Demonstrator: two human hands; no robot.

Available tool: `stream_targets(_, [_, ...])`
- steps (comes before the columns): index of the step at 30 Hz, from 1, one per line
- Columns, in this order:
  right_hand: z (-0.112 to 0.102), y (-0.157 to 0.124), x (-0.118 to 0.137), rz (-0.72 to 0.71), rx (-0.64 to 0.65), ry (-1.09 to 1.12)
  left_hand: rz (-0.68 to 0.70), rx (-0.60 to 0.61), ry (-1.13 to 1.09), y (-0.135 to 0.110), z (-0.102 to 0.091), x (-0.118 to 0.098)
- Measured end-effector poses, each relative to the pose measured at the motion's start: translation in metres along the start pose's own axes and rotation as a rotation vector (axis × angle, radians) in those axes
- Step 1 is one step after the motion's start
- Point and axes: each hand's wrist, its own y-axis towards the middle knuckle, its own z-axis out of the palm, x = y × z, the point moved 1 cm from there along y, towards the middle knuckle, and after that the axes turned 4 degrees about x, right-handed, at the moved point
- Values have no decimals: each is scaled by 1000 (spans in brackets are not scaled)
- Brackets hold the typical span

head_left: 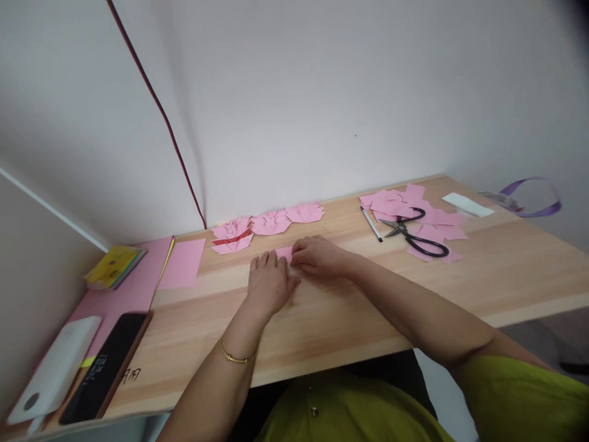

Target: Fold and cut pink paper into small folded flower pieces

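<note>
A small piece of pink paper (284, 252) lies on the wooden table, mostly covered by my two hands. Over its left part rests my left hand (271, 283), palm down with the fingers stretched out flat. My right hand (317, 256) has its fingers curled and pinched at the paper's right side; the fingertips are partly hidden. Just behind the hands stand folded pink paper shapes (270, 222) in a row along the wall, with a red strip (232, 237) across the leftmost ones.
Right of my hands, black-handled scissors (402, 229) lie on loose pink paper pieces (432, 215), beside a pen (372, 224). A white strip (468, 204) is farther right. At left are pink sheets (181, 264), a yellow packet (115, 267), a phone (108, 365) and a white power bank (57, 368).
</note>
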Motion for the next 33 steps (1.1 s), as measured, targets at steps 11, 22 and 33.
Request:
stream_targets(11, [-3,0,5,17,7,24,-68,-15,-66,5,5,9])
stream_targets(22, [-5,-2,6,48,10,52,-142,-43,-59,5,5,13])
stream_targets(33, [-3,-2,3,18,20,48,-2,-19,-56,-1,1,-1])
